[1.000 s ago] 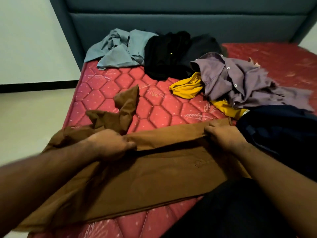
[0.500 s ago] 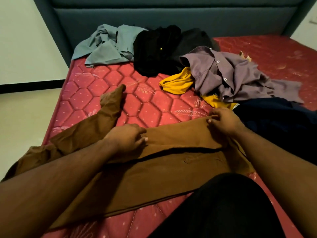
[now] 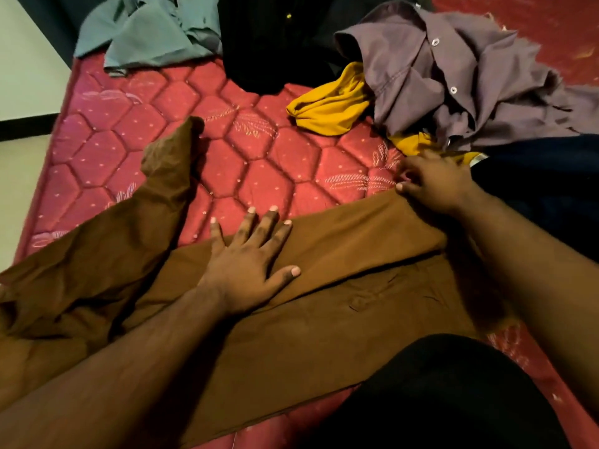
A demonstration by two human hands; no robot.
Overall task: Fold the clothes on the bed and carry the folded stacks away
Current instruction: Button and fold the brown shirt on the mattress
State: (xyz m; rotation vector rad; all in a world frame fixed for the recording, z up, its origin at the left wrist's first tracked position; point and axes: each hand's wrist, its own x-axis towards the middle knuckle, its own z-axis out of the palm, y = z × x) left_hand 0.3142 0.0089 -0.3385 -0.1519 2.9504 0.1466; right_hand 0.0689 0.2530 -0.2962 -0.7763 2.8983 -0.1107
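Brown garment [image 3: 324, 319] lies across lower half of frame on the red quilted mattress [image 3: 259, 163], partly folded: a folded-over band runs from centre toward the right, w/ a flatter layer below it showing a small button tab. One brown sleeve [image 3: 168, 163] sticks up toward centre-left, rumpled; more loose brown cloth bunches at far left edge. Left hand [image 3: 249, 264] rests palm-down on the folded band at centre, fingers straight & spread, thumb out to the right, fingertips reaching just past the fabric edge onto the mattress. Right hand [image 3: 434, 186] sits at right-centre on the band's far corner, fingers curled, thumb & forefinger pinching the fabric edge. Unfolded clothes across top of frame: grey-green shirt [image 3: 155, 34] upper left, black garment [image 3: 275, 47] top centre, mauve button shirt [image 3: 453, 76] upper right, partly over a yellow garment [image 3: 330, 105] just beside it. Dark navy cloth [image 3: 544, 176] at right edge, touching the right forearm. Black-clad knee/leg [image 3: 453, 400] fills lower right, over the brown garment's near edge. Pale floor & wall visible at far left.
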